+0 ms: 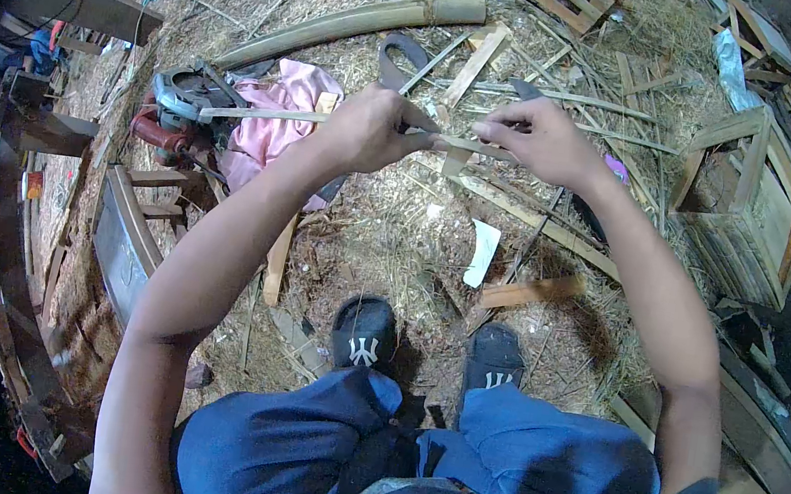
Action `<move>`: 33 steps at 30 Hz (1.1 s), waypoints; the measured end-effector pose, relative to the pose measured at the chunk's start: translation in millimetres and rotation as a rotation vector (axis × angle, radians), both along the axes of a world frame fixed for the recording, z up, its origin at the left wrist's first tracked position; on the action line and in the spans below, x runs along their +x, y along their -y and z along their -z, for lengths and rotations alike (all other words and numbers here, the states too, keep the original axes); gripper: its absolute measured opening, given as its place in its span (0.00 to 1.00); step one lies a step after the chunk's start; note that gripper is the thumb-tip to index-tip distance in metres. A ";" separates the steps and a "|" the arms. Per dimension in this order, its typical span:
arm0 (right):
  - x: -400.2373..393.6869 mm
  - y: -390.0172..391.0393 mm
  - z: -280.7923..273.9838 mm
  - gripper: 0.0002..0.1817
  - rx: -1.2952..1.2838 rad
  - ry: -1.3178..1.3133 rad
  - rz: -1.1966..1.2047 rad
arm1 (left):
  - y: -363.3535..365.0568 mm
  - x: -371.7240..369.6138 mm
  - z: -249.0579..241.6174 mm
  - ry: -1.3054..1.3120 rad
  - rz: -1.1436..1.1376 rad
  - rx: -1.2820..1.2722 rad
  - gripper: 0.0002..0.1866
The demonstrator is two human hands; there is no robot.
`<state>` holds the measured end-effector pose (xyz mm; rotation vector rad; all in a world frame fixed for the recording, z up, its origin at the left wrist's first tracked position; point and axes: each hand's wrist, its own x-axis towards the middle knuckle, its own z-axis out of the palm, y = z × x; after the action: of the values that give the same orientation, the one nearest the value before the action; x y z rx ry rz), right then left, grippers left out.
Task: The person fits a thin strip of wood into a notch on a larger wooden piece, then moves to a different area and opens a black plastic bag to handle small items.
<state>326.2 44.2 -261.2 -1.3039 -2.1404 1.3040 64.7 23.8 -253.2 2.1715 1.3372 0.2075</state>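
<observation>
Wooden strip (263, 114) lies clamped in my grip, thin and pale, with my left hand (368, 129) and my right hand (546, 141) both on it. The thumb and fingers of my left are together around it; on my right, thumb and forefinger are pinched on it close to its 3 o'clock end. A short stretch shows between the two hands. A small pale piece points toward 6 o'clock just there, and I can't tell whether it touches the strip.

The long axis runs nearly straight across me, from 9 o'clock to 3 o'clock. Most of the visible length sticks out past my left hand toward 9 o'clock, so the left is the nearer hand to that long free end; the right is nearer to the short one. The far tip appears over the edge of a red and grey power tool (178, 102), and the strip passes above a pink cloth (288, 93).

Farther out, a thick curved pole (344, 28) lies toward 11 o'clock. A wooden crate (739, 257) sits toward 4 o'clock, well apart from my right hand. Toward 5 o'clock are a white scrap (482, 255) and a short board (534, 291), both on the littered ground (367, 233). My dark sandals (364, 331) are at 6 o'clock.
</observation>
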 end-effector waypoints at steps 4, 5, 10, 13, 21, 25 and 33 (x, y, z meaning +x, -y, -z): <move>-14.1 -0.1 3.3 0.17 -0.107 0.044 -0.021 | -0.1 1.5 -5.3 -0.039 -0.006 -0.019 0.17; -16.7 0.1 7.0 0.16 -0.192 0.016 -0.008 | -0.4 1.0 -3.9 -0.040 -0.005 -0.020 0.17; -22.9 3.6 -0.8 0.15 -0.266 0.020 0.029 | -0.3 -2.8 2.3 0.025 -0.007 -0.005 0.17; -22.1 3.4 1.3 0.15 -0.261 0.041 0.026 | -0.8 -0.7 2.1 -0.053 -0.038 -0.072 0.18; -22.7 6.0 3.4 0.16 -0.119 0.084 0.027 | -3.9 2.1 -14.7 -0.043 0.030 -0.085 0.18; -24.9 9.4 8.9 0.16 -0.100 0.076 0.023 | -8.6 -2.9 -6.8 0.056 0.067 -0.117 0.18; -18.4 8.8 9.0 0.19 -0.369 -0.030 0.067 | -7.2 -3.3 -7.5 0.010 0.006 -0.220 0.23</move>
<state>307.8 35.4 -270.2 -1.4648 -1.8764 1.7367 61.5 31.0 -245.7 1.9873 1.2838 0.0650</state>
